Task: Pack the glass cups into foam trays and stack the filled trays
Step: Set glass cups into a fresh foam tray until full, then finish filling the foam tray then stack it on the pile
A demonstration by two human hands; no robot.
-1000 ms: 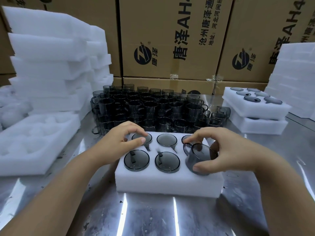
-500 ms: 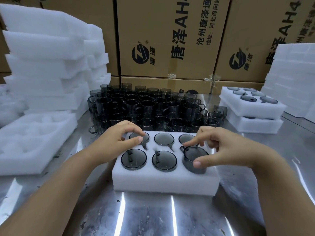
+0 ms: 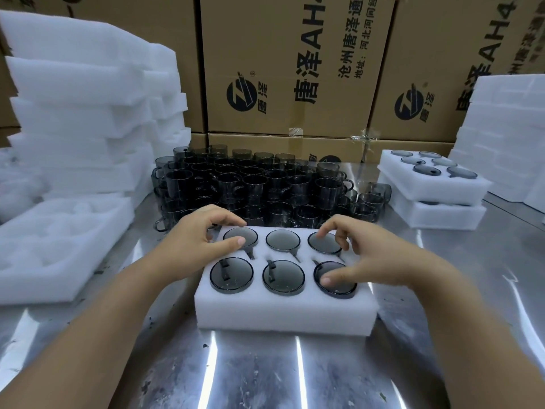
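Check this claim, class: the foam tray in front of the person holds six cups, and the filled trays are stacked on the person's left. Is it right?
Wrong side. The foam tray does hold six cups, but the head view shows the filled trays stacked on the person's right; the left holds empty trays.

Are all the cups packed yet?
Not yet. Two filled white foam trays sit stacked at right. The front foam tray holds six grey glass cups; the right hand presses the near-right cup. Many loose cups wait behind.
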